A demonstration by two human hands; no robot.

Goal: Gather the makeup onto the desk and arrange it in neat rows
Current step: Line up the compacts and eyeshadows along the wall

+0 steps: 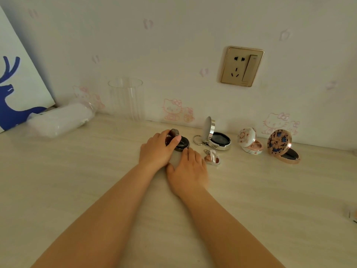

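Note:
Several open compacts stand in a row near the wall on the pale desk [77, 180]. My left hand [156, 149] grips the raised lid of a small black compact [181, 143], thumb over its front. My right hand [188, 167] lies flat on the desk beside it, a fingertip touching the compact's base. To the right stand a silver compact [216, 138] with a key ring, a white floral compact [250, 141] and a gold-and-blue compact [284, 147], all with lids up. A tiny silver shoe-shaped case [212, 157] lies just right of my right hand.
A clear ribbed glass [126, 99] stands against the wall at the back. A white plastic-wrapped pack [61, 119] lies at the back left beside a leaning picture with a blue deer [11, 93]. A gold wall socket [242, 66] is above the compacts.

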